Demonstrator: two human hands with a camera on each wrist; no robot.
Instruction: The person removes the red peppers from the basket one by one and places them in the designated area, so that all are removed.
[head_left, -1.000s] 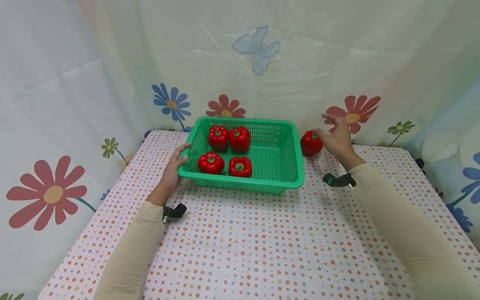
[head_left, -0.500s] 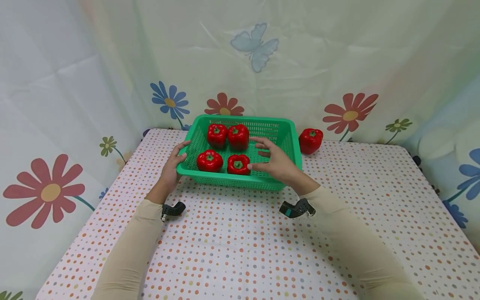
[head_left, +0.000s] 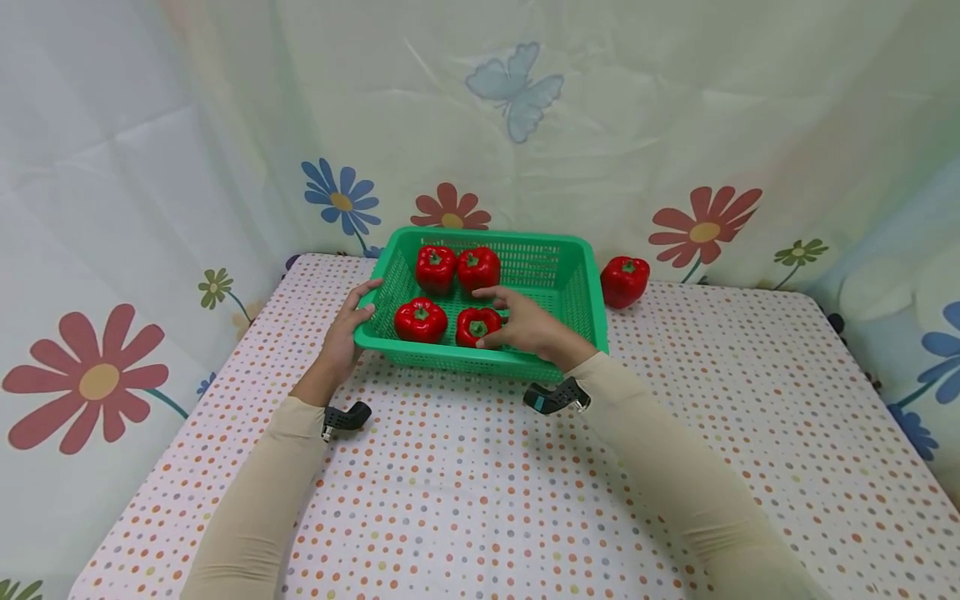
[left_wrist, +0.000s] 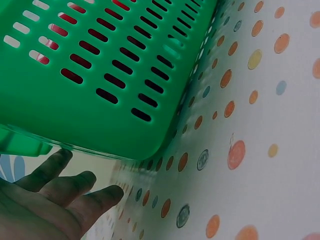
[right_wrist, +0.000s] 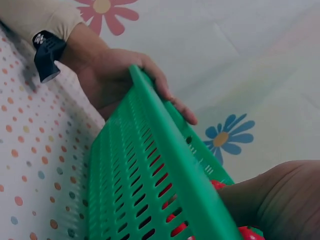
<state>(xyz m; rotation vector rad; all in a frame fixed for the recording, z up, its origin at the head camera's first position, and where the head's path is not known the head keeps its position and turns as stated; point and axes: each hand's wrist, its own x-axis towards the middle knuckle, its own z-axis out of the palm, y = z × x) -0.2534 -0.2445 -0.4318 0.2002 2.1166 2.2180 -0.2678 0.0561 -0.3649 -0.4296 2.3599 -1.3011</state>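
Note:
My left hand [head_left: 342, 337] grips the left rim of a green plastic basket [head_left: 600, 333]; the right wrist view shows its fingers [right_wrist: 160, 82] bent over the rim. Inside are two red bell peppers at the back, a left one [head_left: 436, 268] and a right one [head_left: 478, 268], plus a front-left bell pepper [head_left: 421, 320]. My right hand [head_left: 528, 323] reaches over the front rim, with thumb and fingers spread around the front-right bell pepper [head_left: 474, 323]. Its fingertips are at that pepper's edge; firm contact is hard to make out. The right wrist view hides those fingers behind the basket wall.
Another red bell pepper [head_left: 625, 282] stands on the table outside, beside the basket's right end. A white tablecloth with coloured dots [head_left: 450, 500] covers the table. A flower-printed curtain [head_left: 600, 125] hangs close behind the basket and at both sides.
My right hand has moved left from beside the outside pepper, over the basket, to the front-right pepper. That outside pepper stays on the table. My left hand has stayed on the rim.

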